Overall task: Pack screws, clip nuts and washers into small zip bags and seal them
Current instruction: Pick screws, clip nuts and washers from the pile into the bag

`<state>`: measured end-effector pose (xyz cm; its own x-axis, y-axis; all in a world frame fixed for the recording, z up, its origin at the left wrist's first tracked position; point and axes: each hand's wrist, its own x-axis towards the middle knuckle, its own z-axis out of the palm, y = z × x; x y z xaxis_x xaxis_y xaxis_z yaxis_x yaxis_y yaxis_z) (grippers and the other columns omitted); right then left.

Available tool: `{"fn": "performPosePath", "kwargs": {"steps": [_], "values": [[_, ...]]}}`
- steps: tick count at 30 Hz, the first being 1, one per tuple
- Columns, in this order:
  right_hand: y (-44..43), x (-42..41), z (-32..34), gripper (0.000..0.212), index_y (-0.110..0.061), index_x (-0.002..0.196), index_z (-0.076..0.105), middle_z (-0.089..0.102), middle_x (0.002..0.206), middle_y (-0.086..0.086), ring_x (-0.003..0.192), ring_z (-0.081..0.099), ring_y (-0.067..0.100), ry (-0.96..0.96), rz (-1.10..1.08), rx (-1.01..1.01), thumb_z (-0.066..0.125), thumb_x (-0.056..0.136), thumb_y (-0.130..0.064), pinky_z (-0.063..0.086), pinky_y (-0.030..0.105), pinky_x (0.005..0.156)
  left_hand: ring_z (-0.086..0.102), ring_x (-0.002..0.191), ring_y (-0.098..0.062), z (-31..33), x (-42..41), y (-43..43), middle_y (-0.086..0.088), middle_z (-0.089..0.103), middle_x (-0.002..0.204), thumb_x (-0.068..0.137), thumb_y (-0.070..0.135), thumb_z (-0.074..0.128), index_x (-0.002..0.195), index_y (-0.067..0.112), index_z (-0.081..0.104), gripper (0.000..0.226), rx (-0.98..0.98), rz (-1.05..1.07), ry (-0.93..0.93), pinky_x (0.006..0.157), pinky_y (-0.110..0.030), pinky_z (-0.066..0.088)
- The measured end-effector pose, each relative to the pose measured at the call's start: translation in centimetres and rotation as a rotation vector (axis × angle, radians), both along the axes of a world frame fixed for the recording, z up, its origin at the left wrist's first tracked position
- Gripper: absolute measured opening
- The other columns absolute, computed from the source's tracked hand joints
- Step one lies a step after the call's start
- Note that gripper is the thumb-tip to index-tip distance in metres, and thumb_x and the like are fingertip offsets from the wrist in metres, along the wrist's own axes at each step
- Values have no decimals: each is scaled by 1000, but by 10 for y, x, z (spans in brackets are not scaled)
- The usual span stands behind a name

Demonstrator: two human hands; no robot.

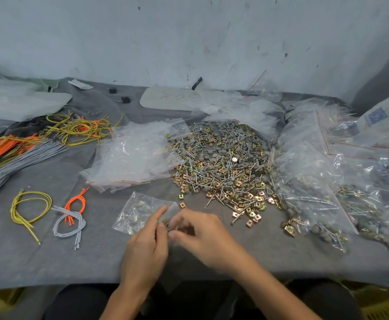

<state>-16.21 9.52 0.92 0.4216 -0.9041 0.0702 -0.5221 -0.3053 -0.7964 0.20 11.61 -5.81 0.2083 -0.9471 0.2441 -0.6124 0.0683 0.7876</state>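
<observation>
**Both hands on the bag**

Left hand [146, 245] and right hand [202, 236] pinch the small zip bag [138, 211] at its near corner, by the front edge of the table [50, 262]. Beyond, mid-table, sprawls the hardware pile [225, 167]; filled bags [327, 204] crowd the right edge.

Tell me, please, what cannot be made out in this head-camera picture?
- Head view: whether the small zip bag is sealed; left hand and right hand cover its mouth.
- Head view: what the right fingers hold; their curl hides it.
- Head view: writing on the pale sheet; too faint.
- Head view: grey wire bundle's end; cut by the left edge.
</observation>
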Motion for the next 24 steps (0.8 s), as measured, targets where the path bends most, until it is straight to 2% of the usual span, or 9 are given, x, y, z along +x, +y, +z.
{"fn": "performPosePath", "kwargs": {"steps": [3, 6, 9, 11, 13, 14, 18, 21, 24], "values": [[1, 9, -7, 8, -26, 95, 60, 67, 89, -11, 85, 60, 7, 87, -100, -136, 67, 93, -31, 49, 29, 77, 61, 66, -16, 0, 0, -1, 10, 61, 67, 92, 51, 31, 131, 59, 46, 42, -5, 16, 12, 62, -36, 48], [-2, 12, -14, 10, -28, 94, 55, 65, 93, -10, 91, 58, 12, 225, -146, -290, 60, 97, -35, 48, 37, 78, 62, 69, -20, -1, -2, 0, 9, 57, 66, 98, 42, 36, 133, 57, 44, 39, 1, 6, -16, 62, -35, 45], [-2, 13, -20, 11, -26, 96, 57, 65, 95, -7, 93, 58, 18, 290, -130, -395, 57, 98, -37, 48, 40, 75, 63, 69, -20, -2, -2, -1, 9, 59, 65, 99, 38, 38, 131, 59, 44, 39, 1, 15, -7, 62, -35, 46], [-2, 12, -22, 13, -24, 98, 61, 66, 95, -4, 94, 59, 22, 307, -100, -423, 55, 99, -36, 48, 42, 74, 65, 75, -21, -2, -2, 0, 7, 67, 75, 100, 34, 41, 130, 60, 43, 40, 2, 18, 2, 66, -34, 47], [-4, 10, -19, 18, -24, 101, 67, 67, 96, -3, 94, 61, 22, 294, -28, -401, 54, 99, -36, 48, 41, 76, 66, 84, -20, -1, -2, 1, 7, 73, 93, 100, 37, 39, 130, 59, 42, 38, -4, 20, 13, 72, -34, 49], [-7, 9, -15, 18, -26, 102, 69, 69, 96, -4, 93, 62, 19, 266, -4, -366, 54, 99, -36, 49, 39, 78, 67, 85, -20, 0, -3, 2, 8, 74, 96, 98, 40, 38, 130, 60, 41, 38, -7, 26, 23, 73, -35, 51], [-47, -14, 4, 10, -25, 97, 72, 72, 90, -11, 79, 65, 11, 125, -177, -311, 62, 96, -26, 54, 38, 77, 65, 83, -26, 0, -4, 1, 1, 72, 89, 99, 35, 43, 130, 61, 43, 40, -4, 35, 32, 74, -43, 53], [-97, -37, 16, 12, -23, 103, 70, 71, 99, -9, 88, 64, 12, 291, -320, -282, 59, 99, -23, 55, 39, 83, 64, 78, -25, -2, -4, 1, 3, 69, 82, 100, 31, 48, 131, 63, 43, 45, 5, 26, 30, 70, -43, 54], [-135, -53, 18, 14, -21, 105, 70, 70, 110, -4, 104, 62, 13, 399, -361, -233, 57, 100, -20, 53, 38, 90, 65, 78, -25, -3, -3, 0, 0, 70, 84, 99, 32, 47, 131, 62, 44, 44, -5, 30, 44, 69, -43, 54]]}}
